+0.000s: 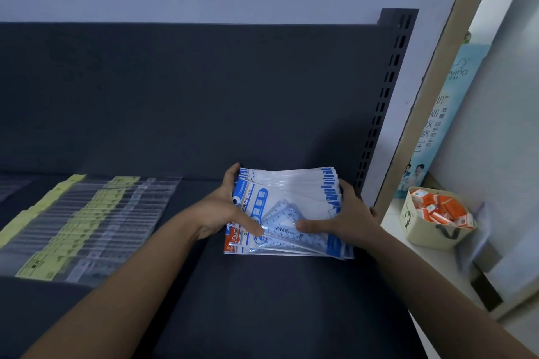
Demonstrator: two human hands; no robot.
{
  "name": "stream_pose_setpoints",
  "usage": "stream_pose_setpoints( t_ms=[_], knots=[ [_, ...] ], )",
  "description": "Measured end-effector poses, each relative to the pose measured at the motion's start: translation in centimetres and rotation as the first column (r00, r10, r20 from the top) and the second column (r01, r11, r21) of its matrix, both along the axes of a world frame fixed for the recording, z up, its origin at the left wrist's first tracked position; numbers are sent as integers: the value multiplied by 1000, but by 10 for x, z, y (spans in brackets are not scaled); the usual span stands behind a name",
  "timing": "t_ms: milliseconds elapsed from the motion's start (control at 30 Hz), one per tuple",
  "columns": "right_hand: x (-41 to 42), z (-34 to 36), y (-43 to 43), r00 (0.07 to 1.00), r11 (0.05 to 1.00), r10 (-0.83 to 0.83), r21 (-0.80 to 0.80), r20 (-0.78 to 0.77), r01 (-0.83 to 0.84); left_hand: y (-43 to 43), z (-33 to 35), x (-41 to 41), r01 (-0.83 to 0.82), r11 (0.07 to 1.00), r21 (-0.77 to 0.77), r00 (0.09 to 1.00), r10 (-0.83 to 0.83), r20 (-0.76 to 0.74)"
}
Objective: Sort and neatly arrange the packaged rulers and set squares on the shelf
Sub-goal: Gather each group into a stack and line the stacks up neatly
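The stack of set-square packets should handle as a light but treacherous bundle: glossy plastic sleeves that will likely slide over one another and fan out (the near edges are already stepped, showing red and blue strips below the top packet). The thin clear squares inside are probably stiff and could crack if bent. It is best taken at its two opposite side edges, squeezed inward with thumbs pressing down on top, which is much how it is held. The left grip curls round the left edge with the thumb laid across the top packet. The right grip clasps the right edge, thumb likewise flat on top. The packets are white with blue print and blue ruler markings along one border, a transparent triangle showing through. The stack rests on the dark shelf near its right end, well apart from the rows of yellow-labelled packaged rulers at the left.
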State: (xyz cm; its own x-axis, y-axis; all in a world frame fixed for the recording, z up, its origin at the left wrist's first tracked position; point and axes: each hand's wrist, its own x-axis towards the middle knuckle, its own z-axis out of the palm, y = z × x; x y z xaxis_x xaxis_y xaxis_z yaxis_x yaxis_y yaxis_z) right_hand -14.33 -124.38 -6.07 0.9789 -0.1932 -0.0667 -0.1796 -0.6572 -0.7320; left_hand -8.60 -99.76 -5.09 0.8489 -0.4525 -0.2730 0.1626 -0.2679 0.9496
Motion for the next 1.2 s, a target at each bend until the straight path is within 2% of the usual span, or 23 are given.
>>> stream_pose_setpoints(
  t_ms=[167,333,433,533,667,767,867,967,1033,1200],
  knots=[
    [-3,2,-3,997,986,78,150,1,-77,-3,-1,-10,50,998,-31,993,-47,106],
    [-15,-1,-7,978,933,134,311,162,-180,-2,-2,-30,71,997,-17,942,-62,330],
    [-28,-5,-9,957,931,138,297,255,-213,4,-1,-42,70,997,-25,902,-52,428],
    [-42,-8,-8,916,941,172,214,361,-261,10,-4,-54,63,995,-77,882,-19,471],
    [-57,-12,-9,870,924,242,170,429,-341,20,-13,-64,-7,999,-53,877,32,479],
    [-63,-13,-12,864,908,269,188,425,-375,29,-17,-64,-34,999,-23,931,40,362],
    [-62,-15,-17,879,905,275,204,390,-374,30,-17,-64,7,995,-96,975,15,223],
    [-56,-10,-20,907,880,308,277,289,-387,22,-13,-62,94,993,-72,961,-71,268],
    [-53,-6,-20,914,885,326,261,243,-385,16,-10,-63,109,993,-44,950,-91,298],
    [-55,-4,-17,931,932,242,201,273,-301,13,-1,-58,106,991,-77,924,-70,375]
  ],
)
